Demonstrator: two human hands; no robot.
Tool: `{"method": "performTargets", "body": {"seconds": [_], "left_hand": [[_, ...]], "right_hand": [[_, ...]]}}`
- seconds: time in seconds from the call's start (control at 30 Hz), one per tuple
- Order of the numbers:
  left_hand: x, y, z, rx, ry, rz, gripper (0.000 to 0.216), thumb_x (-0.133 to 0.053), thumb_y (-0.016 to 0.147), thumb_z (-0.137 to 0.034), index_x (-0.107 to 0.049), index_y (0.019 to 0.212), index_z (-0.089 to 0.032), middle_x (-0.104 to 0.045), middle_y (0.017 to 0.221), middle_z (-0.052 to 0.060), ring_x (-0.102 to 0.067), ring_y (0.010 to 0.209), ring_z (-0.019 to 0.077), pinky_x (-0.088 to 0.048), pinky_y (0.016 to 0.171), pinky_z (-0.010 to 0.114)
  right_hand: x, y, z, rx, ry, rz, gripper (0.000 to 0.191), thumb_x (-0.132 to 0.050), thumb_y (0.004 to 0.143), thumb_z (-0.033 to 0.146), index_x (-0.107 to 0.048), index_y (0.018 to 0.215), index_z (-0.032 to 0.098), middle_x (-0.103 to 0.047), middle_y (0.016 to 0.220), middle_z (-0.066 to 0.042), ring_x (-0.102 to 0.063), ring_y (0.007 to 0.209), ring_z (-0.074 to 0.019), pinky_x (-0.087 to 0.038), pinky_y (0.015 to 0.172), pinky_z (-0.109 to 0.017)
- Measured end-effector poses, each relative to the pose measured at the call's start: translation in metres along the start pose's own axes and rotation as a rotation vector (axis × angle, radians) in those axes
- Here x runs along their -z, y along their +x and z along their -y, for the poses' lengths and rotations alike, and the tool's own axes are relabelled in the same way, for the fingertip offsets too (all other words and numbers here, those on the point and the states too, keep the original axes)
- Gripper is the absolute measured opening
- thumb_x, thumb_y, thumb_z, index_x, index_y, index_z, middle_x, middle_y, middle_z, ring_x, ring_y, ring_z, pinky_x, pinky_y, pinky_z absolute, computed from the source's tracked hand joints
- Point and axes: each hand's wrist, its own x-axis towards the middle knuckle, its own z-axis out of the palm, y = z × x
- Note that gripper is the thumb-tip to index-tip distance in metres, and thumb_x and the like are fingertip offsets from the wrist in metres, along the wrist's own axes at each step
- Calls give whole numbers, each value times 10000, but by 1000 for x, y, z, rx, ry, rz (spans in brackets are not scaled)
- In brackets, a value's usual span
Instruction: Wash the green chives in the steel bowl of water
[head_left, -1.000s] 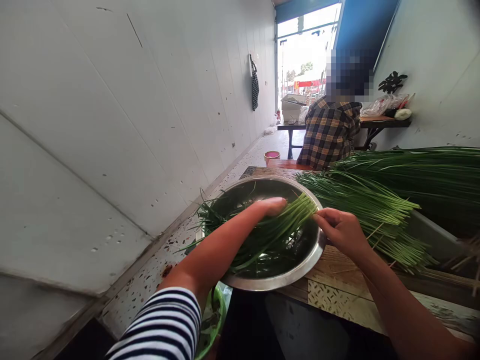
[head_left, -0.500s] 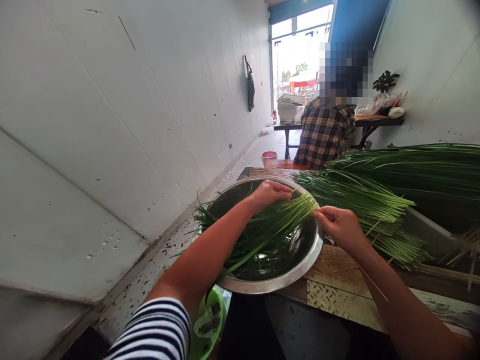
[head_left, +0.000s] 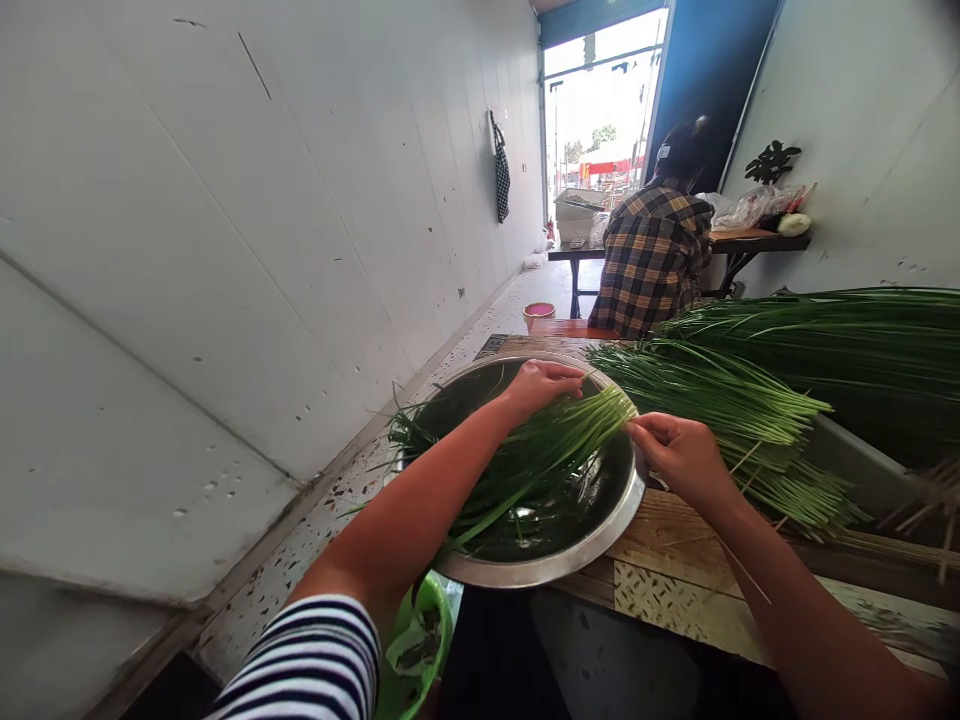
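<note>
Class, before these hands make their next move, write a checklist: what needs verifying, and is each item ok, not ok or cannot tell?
1. Chives gathered with stalk ends on one side: ok, the pale ends lie by the bowl's right rim.
2. All leaves inside the metal bowl: not ok, some tips stick out past its left rim.
3. Left hand over the bowl: ok, by the chives' upper side.
4. Right hand at the stalk ends: ok, though its grip is unclear.
5. Bowl fully supported by the wood-patterned table: cannot tell, the bowl hides the edge.
</note>
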Motion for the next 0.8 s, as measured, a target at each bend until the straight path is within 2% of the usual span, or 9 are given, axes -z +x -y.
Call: {"method": "performTargets", "body": {"seconds": [0.3, 0.57, 0.8], "left_hand": [[-1, -2, -2, 19, -71, 11, 225, -737, 658, -257, -730, 839, -124, -707, 726, 42, -564, 605, 78, -467, 646, 229], [-3, -3, -6, 50, -31, 7, 218, -725, 670, -254, -738, 853, -137, -714, 763, 41, -566, 624, 87, -465, 634, 229], [-2, 1, -1, 36, -86, 13, 211, -753, 634, -245, -740, 816, -140, -719, 755, 42, -579, 638, 91, -486, 676, 247]], "right_hand": [[0, 1, -1, 37, -23, -10, 358, -568, 777, 460, -714, 748, 134, -626, 569, -15, -474, 466, -104, -339, 438, -226], [0, 0, -1, 61, -34, -17, 347, -565, 781, 447, -717, 757, 136, -644, 579, -22, -498, 473, -109, -350, 440, -223], [-1, 0, -2, 34, -38, -13, 386, -552, 782, 478, -715, 768, 128, -628, 572, -23, -491, 472, -112, -343, 441, -230]]}}
